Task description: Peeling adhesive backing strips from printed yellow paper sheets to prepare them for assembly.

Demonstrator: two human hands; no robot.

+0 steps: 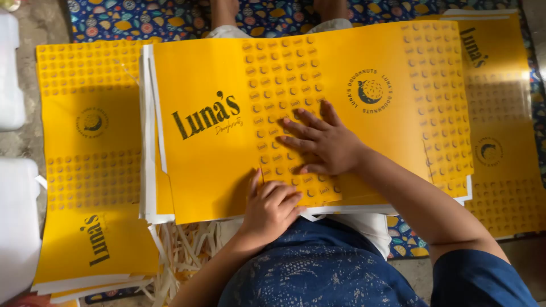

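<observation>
A large yellow printed paper sheet (216, 85) lies on top of a stack of like sheets across my lap. My right hand (321, 142) rests flat on its dotted middle panel, fingers spread and pointing left. My left hand (273, 207) sits at the sheet's near edge, fingers curled, pinching the edge of the sheet. The white edges of the stack (149, 170) show at the left and under the near edge.
More yellow sheets lie in a pile at the left (91, 165) and another at the right (500, 142). White paper strips (182, 250) are scattered on the floor near my left knee. White plastic containers (17, 222) stand at the far left. A patterned blue mat (170, 17) lies beyond.
</observation>
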